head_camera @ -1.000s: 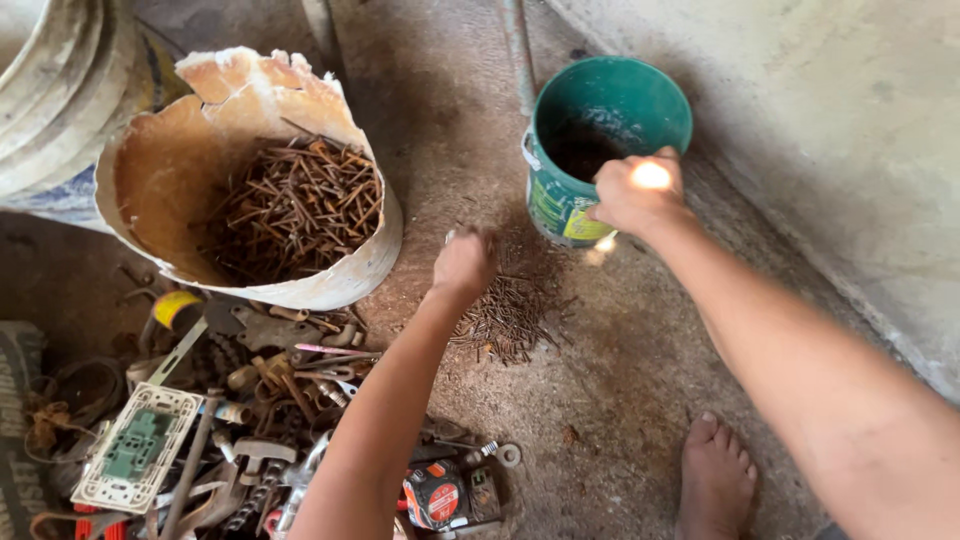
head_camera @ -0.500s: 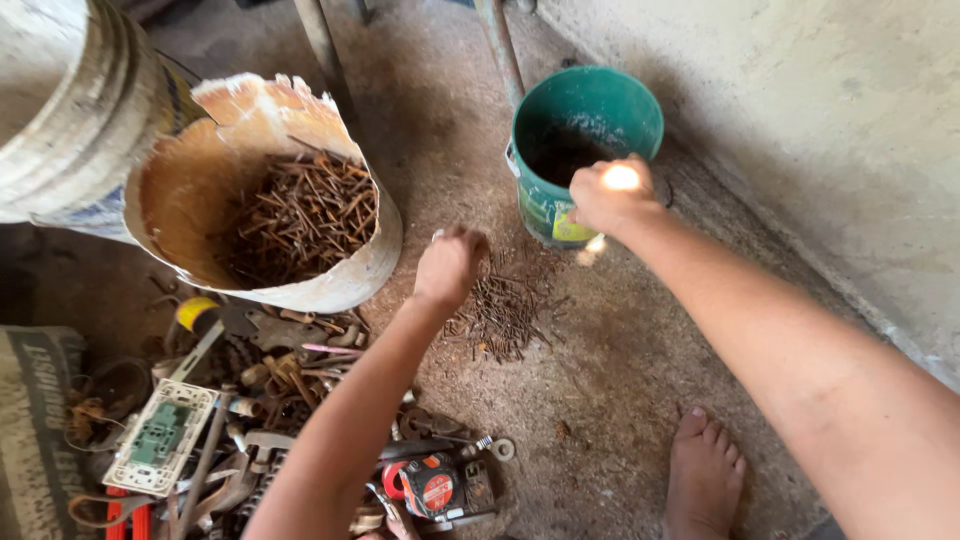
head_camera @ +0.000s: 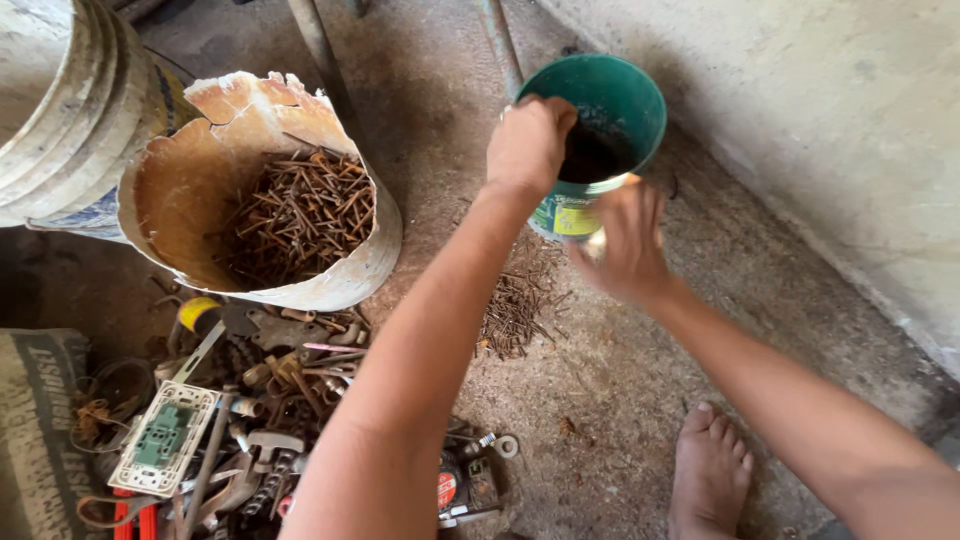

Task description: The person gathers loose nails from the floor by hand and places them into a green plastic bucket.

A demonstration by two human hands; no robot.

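Observation:
My left hand (head_camera: 528, 140) is a closed fist over the near rim of the green bucket (head_camera: 645, 95), with a small pale tip poking out beside the knuckles. Dark contents lie deep in that bucket. My right hand (head_camera: 625, 240) is blurred, just in front of the bucket's labelled side, fingers loosely apart and off the rim. Under both arms a loose pile of rusty nails (head_camera: 515, 300) is scattered on the concrete floor.
A broken white bucket (head_camera: 385, 245) lies tilted at left, holding many rusty nails (head_camera: 300, 210). Behind it stands a dirty white bucket (head_camera: 60, 110). A heap of tools (head_camera: 250, 400), a switch plate (head_camera: 160, 440) and a tape measure (head_camera: 455, 490) lie bottom left. My bare foot (head_camera: 710, 470) is bottom right.
My left hand rose from the floor pile to the green bucket's rim. My right hand let go of the rim and dropped in front of the bucket.

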